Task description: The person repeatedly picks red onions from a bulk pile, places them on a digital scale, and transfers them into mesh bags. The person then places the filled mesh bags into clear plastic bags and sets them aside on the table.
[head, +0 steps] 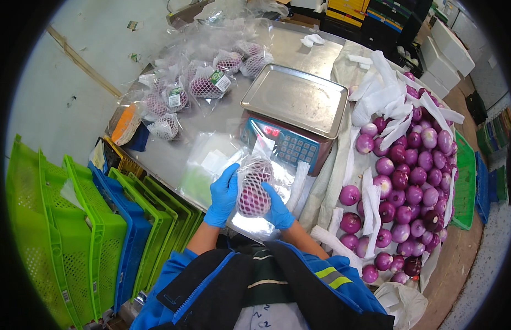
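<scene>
Between my blue-gloved hands is a pair of red onions in a white foam net sleeve [254, 194]. My left hand [223, 196] grips its left side with the thumb upright. From the right, my right hand [278, 208] presses its thumb and fingers against the lower onion. Beneath them lies a stack of clear plastic bags [204, 161] on the metal table. A digital scale [288, 140] with a lit red display stands just beyond, its steel pan [296, 99] bare. An unfilled foam net sleeve [299, 185] lies right of my hands.
Bagged, netted onions [208, 86] with labels cover the table's far left. Loose red onions [416, 177] and white foam sleeves [381, 95] are heaped on the right. Green crates [78, 231] and a blue crate [133, 235] stand at the left edge. White foam boxes [441, 62] are stacked far right.
</scene>
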Motion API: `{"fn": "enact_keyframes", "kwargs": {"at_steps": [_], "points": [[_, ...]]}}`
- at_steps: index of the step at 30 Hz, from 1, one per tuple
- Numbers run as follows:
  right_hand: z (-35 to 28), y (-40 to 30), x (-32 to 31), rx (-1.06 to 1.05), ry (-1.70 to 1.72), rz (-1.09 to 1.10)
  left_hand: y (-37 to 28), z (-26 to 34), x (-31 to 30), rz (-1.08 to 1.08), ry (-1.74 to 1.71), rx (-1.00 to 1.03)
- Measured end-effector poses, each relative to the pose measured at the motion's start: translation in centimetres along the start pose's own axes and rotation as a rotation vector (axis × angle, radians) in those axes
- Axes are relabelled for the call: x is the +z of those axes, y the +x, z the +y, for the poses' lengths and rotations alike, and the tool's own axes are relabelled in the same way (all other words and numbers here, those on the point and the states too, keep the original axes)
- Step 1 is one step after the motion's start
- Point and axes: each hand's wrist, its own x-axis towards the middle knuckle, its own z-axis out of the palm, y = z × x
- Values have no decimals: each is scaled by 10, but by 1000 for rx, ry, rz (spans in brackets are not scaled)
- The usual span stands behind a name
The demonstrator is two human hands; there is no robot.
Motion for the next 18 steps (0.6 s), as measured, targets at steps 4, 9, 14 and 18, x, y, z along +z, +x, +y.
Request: {"fn": "enact_keyframes", "kwargs": {"at_steps": [4, 9, 14, 18], "points": [[-12, 5, -1, 15, 86, -31, 5, 30, -5, -184, 153, 131], [-22, -13, 7, -28, 302, -150, -29, 0, -15, -197, 145, 66], [-17, -3, 2, -101, 280, -119, -7, 12, -18, -197, 71, 78], [-15, 18, 19, -281, 222, 25, -21, 18, -1, -470, 484, 496]]}}
